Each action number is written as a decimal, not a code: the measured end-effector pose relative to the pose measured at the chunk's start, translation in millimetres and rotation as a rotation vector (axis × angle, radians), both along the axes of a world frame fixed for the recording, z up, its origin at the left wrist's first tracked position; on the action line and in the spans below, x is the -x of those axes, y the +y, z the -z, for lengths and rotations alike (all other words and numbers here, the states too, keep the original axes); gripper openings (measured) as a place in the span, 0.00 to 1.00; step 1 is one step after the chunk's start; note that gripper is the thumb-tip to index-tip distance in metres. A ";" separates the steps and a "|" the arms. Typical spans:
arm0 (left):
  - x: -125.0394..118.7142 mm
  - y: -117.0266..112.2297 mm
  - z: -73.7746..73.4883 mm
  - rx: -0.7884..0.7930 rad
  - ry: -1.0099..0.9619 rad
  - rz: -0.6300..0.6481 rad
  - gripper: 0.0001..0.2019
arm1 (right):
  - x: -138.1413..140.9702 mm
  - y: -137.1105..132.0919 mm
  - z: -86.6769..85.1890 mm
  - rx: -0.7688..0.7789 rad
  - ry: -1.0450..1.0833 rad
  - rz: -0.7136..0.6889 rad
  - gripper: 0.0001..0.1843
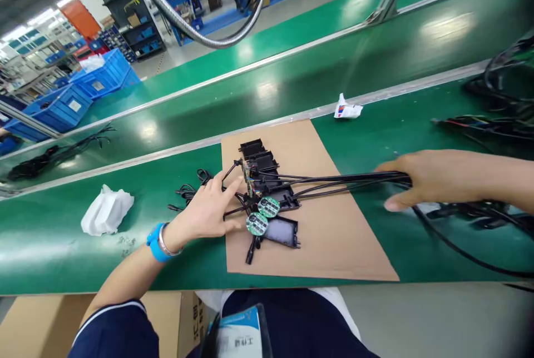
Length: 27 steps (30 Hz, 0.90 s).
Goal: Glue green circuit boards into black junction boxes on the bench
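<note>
My right hand [421, 179] is closed round a bundle of black cables [334, 181], which stretches left to several black plastic housings [267, 163]. My left hand [211, 207] has its fingers spread at the left end of these parts, beside thin black leads; any contact with them is hard to make out. Two round green circuit boards [257, 224] lie just right of its fingertips. Below them an open housing [282, 232] shows a grey inside, and a black connector [250, 253] points down. All these parts rest on a brown cardboard sheet [325, 249].
Crumpled white paper [107, 210] lies left on the green bench [175, 274], and a small white packet [347, 108] sits at the back. More black cables [500, 124] are piled on the right. A metal conduit [208, 41] hangs overhead; blue bins [54, 108] stand far left.
</note>
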State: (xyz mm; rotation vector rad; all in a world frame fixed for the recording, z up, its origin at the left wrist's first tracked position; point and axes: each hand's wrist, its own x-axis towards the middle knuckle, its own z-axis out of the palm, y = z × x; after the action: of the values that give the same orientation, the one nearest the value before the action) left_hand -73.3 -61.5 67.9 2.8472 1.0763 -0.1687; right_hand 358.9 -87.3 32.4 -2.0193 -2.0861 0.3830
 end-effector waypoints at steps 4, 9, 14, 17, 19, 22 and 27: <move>11.5 28.3 -5.0 0.304 -0.294 -0.016 0.49 | 63.4 18.7 -11.7 0.121 0.050 -0.311 0.37; 0.9 57.8 6.7 0.460 -0.500 -0.320 0.22 | 169.5 71.9 -9.7 0.016 0.420 -0.417 0.24; -9.9 63.8 16.4 0.388 -0.698 -0.292 0.10 | 191.4 104.7 8.6 0.386 0.877 -0.379 0.18; -9.0 66.2 11.9 0.506 -0.723 -0.268 0.10 | 183.4 101.6 10.2 0.429 1.026 -0.438 0.23; -10.6 69.3 9.2 0.562 -0.644 -0.251 0.12 | 181.4 96.3 11.3 0.358 1.035 -0.465 0.24; -16.9 75.5 11.8 0.620 -0.531 -0.190 0.13 | 183.8 88.8 17.1 0.200 1.027 -0.489 0.22; -24.9 81.4 24.7 0.685 -0.452 -0.054 0.13 | 184.0 79.3 22.5 0.005 0.852 -0.517 0.22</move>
State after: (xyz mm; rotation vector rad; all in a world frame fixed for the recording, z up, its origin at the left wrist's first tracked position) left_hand -48.4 19.8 43.2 2.1004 0.7955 0.0955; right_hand 175.0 -8.0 9.9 -0.9685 -1.9395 1.0949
